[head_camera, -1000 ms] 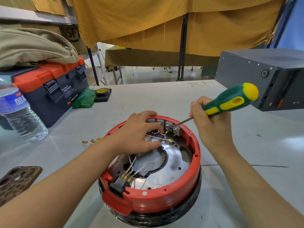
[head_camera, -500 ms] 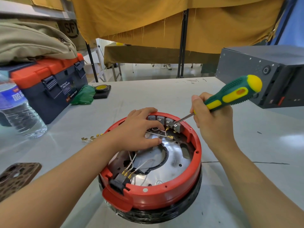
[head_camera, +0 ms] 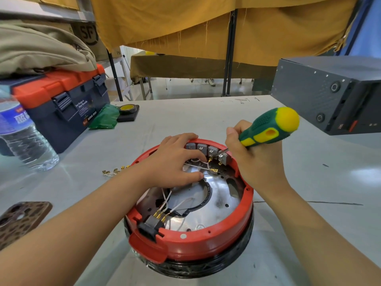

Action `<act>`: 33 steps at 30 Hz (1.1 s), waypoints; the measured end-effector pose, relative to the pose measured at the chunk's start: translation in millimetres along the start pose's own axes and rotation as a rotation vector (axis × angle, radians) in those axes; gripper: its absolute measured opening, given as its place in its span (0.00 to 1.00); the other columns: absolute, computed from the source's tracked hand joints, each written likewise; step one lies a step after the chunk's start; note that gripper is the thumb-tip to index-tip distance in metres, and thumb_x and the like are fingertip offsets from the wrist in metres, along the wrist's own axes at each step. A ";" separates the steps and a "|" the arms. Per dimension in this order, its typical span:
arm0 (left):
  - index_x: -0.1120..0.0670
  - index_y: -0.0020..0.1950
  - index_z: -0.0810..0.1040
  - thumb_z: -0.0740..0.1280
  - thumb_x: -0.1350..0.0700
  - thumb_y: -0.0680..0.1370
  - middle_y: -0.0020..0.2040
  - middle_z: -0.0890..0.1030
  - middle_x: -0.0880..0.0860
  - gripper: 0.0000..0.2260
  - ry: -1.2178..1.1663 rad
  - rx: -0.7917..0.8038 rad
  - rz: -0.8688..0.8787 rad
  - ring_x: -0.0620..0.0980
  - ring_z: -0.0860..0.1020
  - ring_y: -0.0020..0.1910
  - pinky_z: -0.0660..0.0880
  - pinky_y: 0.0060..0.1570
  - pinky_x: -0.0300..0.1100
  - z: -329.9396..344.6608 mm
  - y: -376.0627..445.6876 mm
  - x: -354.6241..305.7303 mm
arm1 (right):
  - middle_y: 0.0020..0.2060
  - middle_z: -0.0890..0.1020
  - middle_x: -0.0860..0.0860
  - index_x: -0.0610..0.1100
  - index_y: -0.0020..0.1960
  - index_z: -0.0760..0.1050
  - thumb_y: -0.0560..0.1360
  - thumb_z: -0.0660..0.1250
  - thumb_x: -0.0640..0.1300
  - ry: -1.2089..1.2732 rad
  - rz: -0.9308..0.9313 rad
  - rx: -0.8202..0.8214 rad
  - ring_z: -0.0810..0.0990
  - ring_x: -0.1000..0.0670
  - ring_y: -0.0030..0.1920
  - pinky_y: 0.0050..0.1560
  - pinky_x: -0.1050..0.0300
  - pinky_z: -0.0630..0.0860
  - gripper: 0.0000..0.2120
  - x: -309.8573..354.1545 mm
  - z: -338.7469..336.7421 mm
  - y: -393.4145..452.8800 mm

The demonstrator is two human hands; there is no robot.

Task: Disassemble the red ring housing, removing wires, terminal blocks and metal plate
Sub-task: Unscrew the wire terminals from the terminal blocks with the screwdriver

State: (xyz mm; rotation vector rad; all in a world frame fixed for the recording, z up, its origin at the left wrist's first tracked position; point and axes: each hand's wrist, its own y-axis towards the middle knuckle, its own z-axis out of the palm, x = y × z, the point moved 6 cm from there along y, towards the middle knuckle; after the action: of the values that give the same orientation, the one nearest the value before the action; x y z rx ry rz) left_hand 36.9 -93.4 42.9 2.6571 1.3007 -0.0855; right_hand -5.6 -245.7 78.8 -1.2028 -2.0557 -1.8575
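While my right hand grips the green-and-yellow screwdriver at the far-right grey terminal blocks, my left hand lies flat, holding nothing, steadying the round red plastic ring housing at centre; I'd keep the tip seated squarely; slipping risks the thin white wires.

Bright, even daylight; soft glare on the surface right of the hands and on the metal plate. Wide-angle bending at edges; sharp centre.

A toolbox, water bottle, tape roll, grey case and perhaps a phone
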 end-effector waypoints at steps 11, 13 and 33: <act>0.40 0.63 0.74 0.65 0.42 0.75 0.76 0.56 0.51 0.17 -0.001 -0.004 0.004 0.50 0.55 0.74 0.51 0.73 0.47 0.3 0.1 -0.2 | 0.23 0.66 0.56 0.51 0.30 0.62 0.75 0.61 0.42 0.018 0.008 0.034 0.69 0.60 0.27 0.31 0.73 0.62 0.16 2.1 3.3 4.0; 0.40 0.64 0.74 0.65 0.42 0.75 0.76 0.56 0.51 0.17 0.002 -0.003 0.006 0.50 0.54 0.74 0.51 0.73 0.47 0.7 0.4 0.1 | 0.23 0.66 0.55 0.50 0.29 0.62 0.75 0.61 0.41 0.021 0.019 0.003 0.69 0.60 0.27 0.31 0.73 0.63 0.17 1.6 2.0 5.5; 0.40 0.63 0.74 0.65 0.43 0.75 0.76 0.55 0.50 0.17 -0.010 0.010 -0.013 0.51 0.54 0.74 0.50 0.72 0.45 0.3 0.1 -1.2 | 0.17 0.67 0.58 0.45 0.26 0.66 0.68 0.61 0.43 0.229 0.458 -0.180 0.65 0.57 0.21 0.29 0.61 0.62 0.12 -39.9 -4.6 14.3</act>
State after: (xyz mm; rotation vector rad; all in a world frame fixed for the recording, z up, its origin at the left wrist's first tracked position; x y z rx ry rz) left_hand 36.2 -94.4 42.8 2.6528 1.3176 -0.1075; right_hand 28.3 -269.4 68.4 -1.2939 -1.3783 -1.8710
